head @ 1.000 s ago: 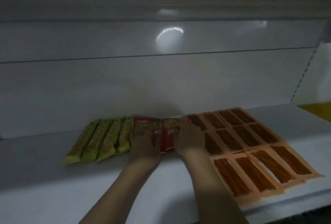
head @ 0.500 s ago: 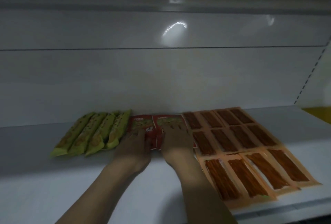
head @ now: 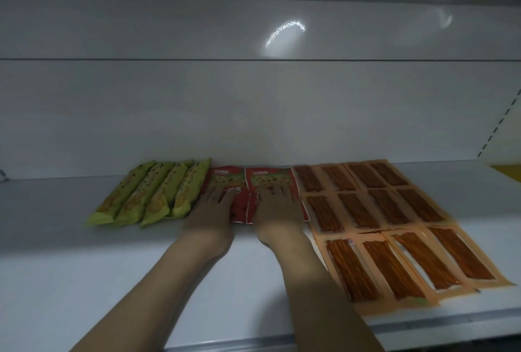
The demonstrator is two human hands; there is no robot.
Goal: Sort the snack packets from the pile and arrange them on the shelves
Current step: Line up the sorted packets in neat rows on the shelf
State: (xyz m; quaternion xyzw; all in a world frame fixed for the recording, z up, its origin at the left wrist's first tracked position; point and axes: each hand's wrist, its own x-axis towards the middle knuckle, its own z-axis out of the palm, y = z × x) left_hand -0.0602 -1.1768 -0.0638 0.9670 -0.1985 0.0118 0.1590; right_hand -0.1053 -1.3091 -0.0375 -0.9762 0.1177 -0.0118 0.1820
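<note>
**Both palms flat on the two red packets**

The two red packets lie side by side at the back of the shelf (head: 70,267), their tops toward the back panel (head: 253,112). My left hand (head: 211,216) rests on the left red packet (head: 222,182) and my right hand (head: 277,210) on the right red packet (head: 269,178). The fingers of both hands are straight and slightly spread, pressing down rather than gripping. Nothing is pinched or curled round.

A second ago my hands covered most of both packets. Since then they have slid back toward me, so the printed upper halves now show above my fingertips. The packets themselves have stayed in their slot.

Just to the left, four green packets (head: 152,194) lie in a slanted row, the nearest touching the left red packet. To the right, the orange packets (head: 380,210) are laid flat in three rows. The right red packet's edge seems to meet the first orange column, though the dim light leaves me unsure whether it overlaps. A yellow patch (head: 507,170) shows at the far right edge.
</note>
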